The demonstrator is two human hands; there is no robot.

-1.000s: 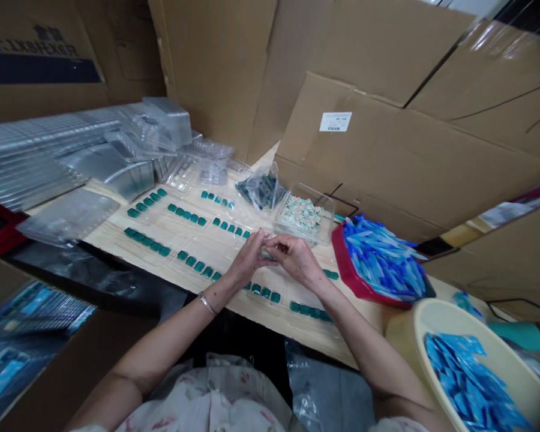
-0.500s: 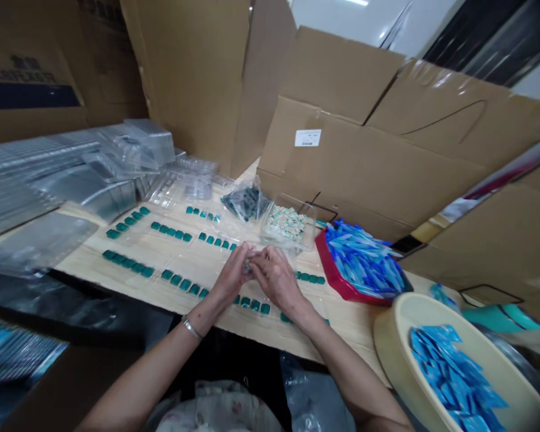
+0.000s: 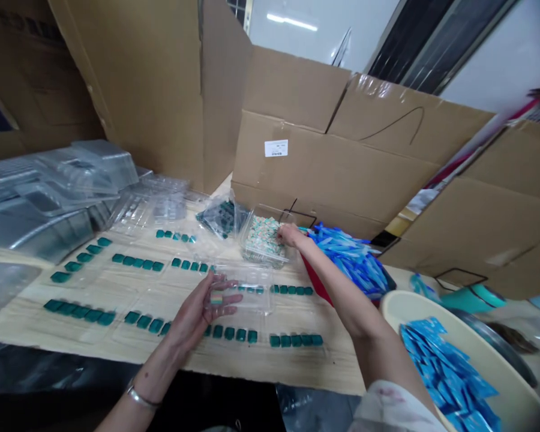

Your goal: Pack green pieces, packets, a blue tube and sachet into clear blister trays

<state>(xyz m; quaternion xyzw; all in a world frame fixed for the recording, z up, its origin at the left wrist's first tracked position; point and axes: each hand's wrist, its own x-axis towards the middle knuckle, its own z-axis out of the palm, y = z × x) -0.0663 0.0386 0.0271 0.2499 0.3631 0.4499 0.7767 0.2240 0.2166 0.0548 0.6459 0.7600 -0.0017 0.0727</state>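
Observation:
My left hand (image 3: 209, 303) is palm up under the left end of a clear plastic tray (image 3: 258, 300), holding it above the table. Its fingers show through the plastic, and a small striped piece (image 3: 216, 297) sits over them. At the back, my right hand (image 3: 289, 234) reaches to the right side of a clear box (image 3: 256, 256) full of small white, green and orange pieces (image 3: 265, 234). Its fingers are bent together at the pieces; what they pinch is hidden. Rows of dark green squares (image 3: 147, 264) lie in clear trays around my left hand.
A clear bag of dark green pieces (image 3: 225, 219) is beside the box. Stacked clear plastic covers (image 3: 72, 180) stand at left. On the right are a red tray (image 3: 314, 279) of blue slim packets and a cream basin (image 3: 389, 309) of blue sachets. Cardboard (image 3: 306, 174) walls the back.
My hands have parted. The right hand has moved up and back to the box of small pieces, while the left has opened out under the clear tray. The camera view has shifted right.

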